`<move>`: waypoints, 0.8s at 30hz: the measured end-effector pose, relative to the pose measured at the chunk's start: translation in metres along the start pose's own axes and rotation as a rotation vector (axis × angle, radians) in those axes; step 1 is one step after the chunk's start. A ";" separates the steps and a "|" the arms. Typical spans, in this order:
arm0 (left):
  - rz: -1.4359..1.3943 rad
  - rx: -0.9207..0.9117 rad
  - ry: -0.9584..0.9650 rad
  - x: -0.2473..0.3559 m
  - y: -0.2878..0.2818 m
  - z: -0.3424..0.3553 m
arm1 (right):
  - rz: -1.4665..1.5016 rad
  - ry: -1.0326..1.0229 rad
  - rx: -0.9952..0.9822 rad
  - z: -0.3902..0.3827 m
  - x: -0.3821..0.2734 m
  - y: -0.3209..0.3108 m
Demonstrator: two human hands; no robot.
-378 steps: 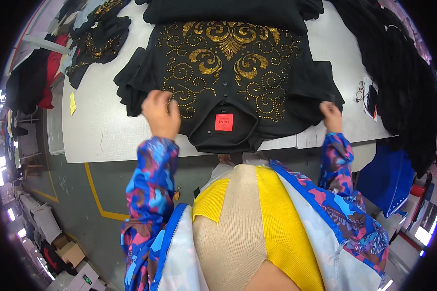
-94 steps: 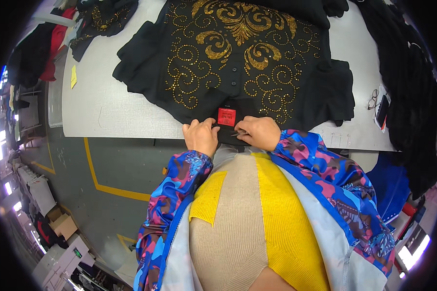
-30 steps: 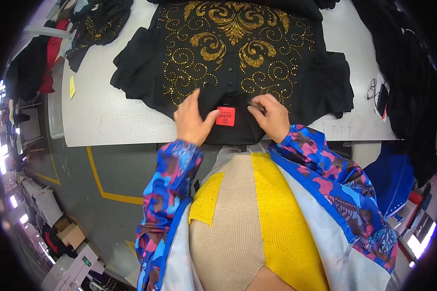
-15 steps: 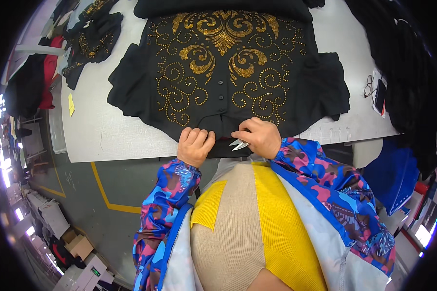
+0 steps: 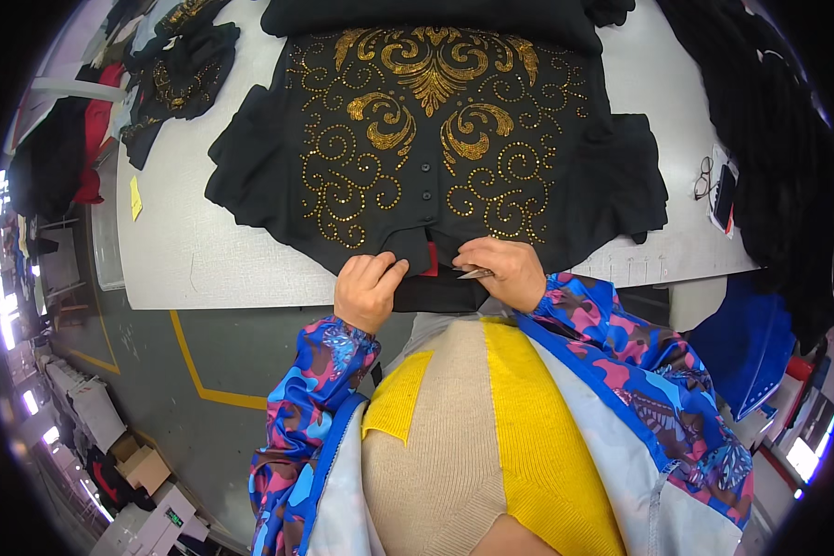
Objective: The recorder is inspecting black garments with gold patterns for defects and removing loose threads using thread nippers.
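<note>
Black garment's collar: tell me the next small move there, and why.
Probably ease the left hand slightly outward to widen the opening of the collar: its fingers are at the collar's edge, and the red label shows only as a narrow strip in the gap. The right hand holds small metal blades, so moving the left seems safer.

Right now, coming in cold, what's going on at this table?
A black top with a gold pattern lies on the table, its collar at the near edge. The left hand grips one side of the collar. The right hand is at the other side, with a small bladed metal tool in its fingers. Part of a red label shows between the hands. Eyeglasses lie off to the right.
</note>
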State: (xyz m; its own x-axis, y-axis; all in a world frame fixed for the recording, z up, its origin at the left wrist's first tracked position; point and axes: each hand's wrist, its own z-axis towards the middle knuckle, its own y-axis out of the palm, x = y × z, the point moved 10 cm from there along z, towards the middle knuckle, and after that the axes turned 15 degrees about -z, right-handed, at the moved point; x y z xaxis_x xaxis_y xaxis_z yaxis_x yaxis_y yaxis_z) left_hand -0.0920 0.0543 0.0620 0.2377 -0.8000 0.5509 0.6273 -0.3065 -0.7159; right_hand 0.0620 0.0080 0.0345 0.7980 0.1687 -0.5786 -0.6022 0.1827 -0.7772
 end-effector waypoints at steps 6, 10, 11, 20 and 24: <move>0.047 -0.207 0.016 -0.001 0.019 -0.002 | -0.010 -0.078 -0.058 0.005 -0.004 0.004; 0.052 -0.268 -0.047 -0.002 0.024 0.004 | -0.075 -0.117 -0.091 0.007 -0.008 0.011; 0.008 -0.211 -0.091 0.006 0.014 0.017 | -0.071 -0.117 -0.093 0.007 -0.007 0.012; -1.902 0.369 -1.595 -0.023 0.105 -0.041 | 0.130 0.032 -0.076 0.012 0.011 0.002; -1.732 0.819 -1.634 -0.068 0.128 -0.055 | 0.143 -0.041 -0.055 0.016 0.002 0.000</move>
State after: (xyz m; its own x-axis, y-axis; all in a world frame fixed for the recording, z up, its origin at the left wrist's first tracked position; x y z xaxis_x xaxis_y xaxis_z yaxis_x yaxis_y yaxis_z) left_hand -0.0691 0.0410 -0.0904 -0.6589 0.7228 0.2083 0.7144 0.5145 0.4743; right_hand 0.0632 0.0237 0.0379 0.7014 0.2290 -0.6749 -0.7068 0.1012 -0.7002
